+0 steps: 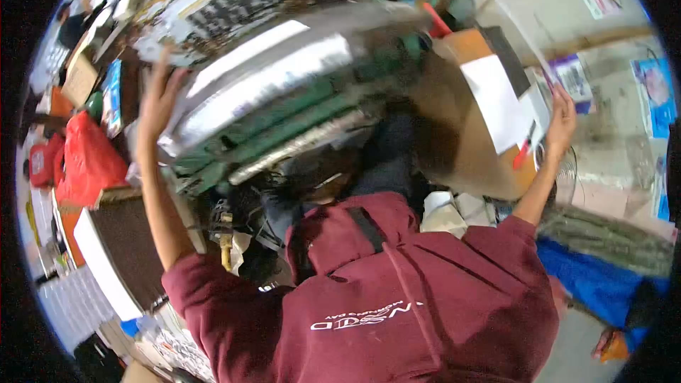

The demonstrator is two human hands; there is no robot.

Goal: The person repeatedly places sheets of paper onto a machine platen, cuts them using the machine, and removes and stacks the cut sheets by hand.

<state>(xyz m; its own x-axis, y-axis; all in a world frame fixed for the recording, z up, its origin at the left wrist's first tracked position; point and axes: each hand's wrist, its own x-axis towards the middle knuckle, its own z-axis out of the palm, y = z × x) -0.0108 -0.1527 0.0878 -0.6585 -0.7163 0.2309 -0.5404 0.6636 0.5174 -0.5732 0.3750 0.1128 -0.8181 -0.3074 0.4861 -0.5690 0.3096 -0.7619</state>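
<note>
At the left end of a green and silver metal machine, my left hand is raised with its fingers apart, blurred by motion. It is nearest the machine's bright metal edge; whether it touches it I cannot tell. Out to the right, my right hand is closed, with its fingers pinching the lower end of a long, thin pale strip that slants up and left. Below that hand are white paper sheets on a brown board, and a red-and-black tool, perhaps a cutter.
A red plastic bag and a dark-topped white box stand at left. Behind the machine lies a cluttered metal part with dark slots. Printed packets lie at far right, above blue fabric.
</note>
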